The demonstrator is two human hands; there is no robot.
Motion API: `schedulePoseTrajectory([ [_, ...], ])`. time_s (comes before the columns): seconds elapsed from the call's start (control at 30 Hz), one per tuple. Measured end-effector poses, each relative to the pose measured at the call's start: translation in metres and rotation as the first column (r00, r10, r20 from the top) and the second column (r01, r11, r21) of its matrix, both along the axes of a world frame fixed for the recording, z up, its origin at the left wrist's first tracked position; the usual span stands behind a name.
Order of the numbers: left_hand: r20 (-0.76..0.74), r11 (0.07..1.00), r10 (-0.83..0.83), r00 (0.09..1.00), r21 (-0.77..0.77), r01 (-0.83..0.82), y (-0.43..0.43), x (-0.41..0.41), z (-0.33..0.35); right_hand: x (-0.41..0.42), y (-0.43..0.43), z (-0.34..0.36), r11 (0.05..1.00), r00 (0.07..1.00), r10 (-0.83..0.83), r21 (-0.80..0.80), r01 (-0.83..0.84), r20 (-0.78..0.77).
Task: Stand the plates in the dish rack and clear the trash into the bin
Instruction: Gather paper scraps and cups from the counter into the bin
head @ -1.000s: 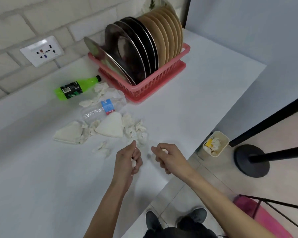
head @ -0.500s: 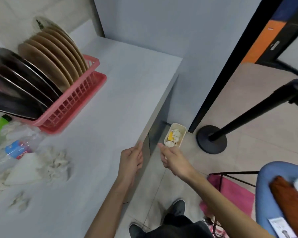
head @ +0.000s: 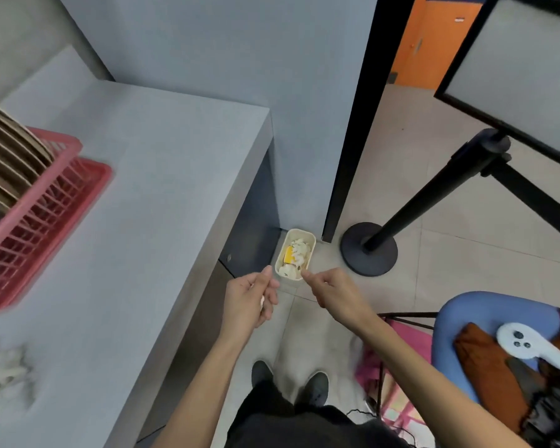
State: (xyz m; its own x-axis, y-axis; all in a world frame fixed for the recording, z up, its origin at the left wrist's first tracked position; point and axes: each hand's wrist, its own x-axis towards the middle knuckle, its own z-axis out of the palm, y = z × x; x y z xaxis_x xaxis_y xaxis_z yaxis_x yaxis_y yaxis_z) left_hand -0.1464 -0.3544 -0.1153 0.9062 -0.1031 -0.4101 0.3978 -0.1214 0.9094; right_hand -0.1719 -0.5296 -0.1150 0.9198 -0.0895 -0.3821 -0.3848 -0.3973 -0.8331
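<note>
Pink rack is filled with plates; scraps are left on the desk. Paper is gripped in the left hand near the bin; for the right hand the grip cannot be told.

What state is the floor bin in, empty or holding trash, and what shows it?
Holding trash: the open-topped bin has crumpled white paper and a yellow piece inside. How deep the pile goes, cannot tell.

A pale grey desk meets a tiled floor. On the floor stands a black stanchion with a round base. To its right, a blue chair carries a brown cloth and a white controller. An orange door shows behind.
</note>
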Motion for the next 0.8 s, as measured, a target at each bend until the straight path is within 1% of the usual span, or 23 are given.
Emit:
schedulePoseTrajectory([
  [0.1,-0.002,0.996,-0.046,0.999,0.078,0.046,-0.015,0.015,-0.006,0.012,-0.016,-0.009,0.999,0.999,-0.037,0.014,0.037,-0.033],
  [0.2,-0.019,0.986,-0.087,0.996,0.141,0.089,-0.031,0.037,-0.018,0.028,-0.031,-0.021,0.999,0.997,-0.045,-0.009,0.044,-0.065],
  [0.33,-0.013,0.975,-0.124,0.992,0.184,0.124,-0.048,0.076,-0.047,0.061,-0.047,-0.043,0.998,0.993,-0.06,-0.028,0.057,-0.103],
  [0.43,-0.003,0.963,-0.185,0.983,0.198,0.182,-0.057,0.105,-0.07,0.089,-0.054,-0.065,0.997,0.993,-0.034,-0.067,0.027,-0.114],
  [0.53,-0.033,0.959,-0.198,0.98,0.198,0.201,-0.069,0.143,-0.108,0.126,-0.061,-0.099,0.995,0.989,-0.016,-0.095,0.002,-0.145],
  [0.6,-0.041,0.954,-0.192,0.981,0.227,0.196,-0.076,0.165,-0.136,0.148,-0.063,-0.126,0.993,0.984,-0.01,-0.119,-0.011,-0.178],
  [0.63,-0.047,0.944,-0.196,0.979,0.261,0.202,-0.08,0.176,-0.152,0.157,-0.064,-0.142,0.991,0.981,-0.007,-0.13,-0.019,-0.192],
  [0.73,-0.088,0.943,-0.182,0.979,0.266,0.199,-0.093,0.203,-0.199,0.182,-0.068,-0.192,0.985,0.974,0.018,-0.164,-0.056,-0.227],
  [0.8,-0.099,0.943,-0.182,0.978,0.263,0.202,-0.098,0.215,-0.237,0.193,-0.071,-0.228,0.986,0.965,0.011,-0.157,-0.054,-0.264],
])
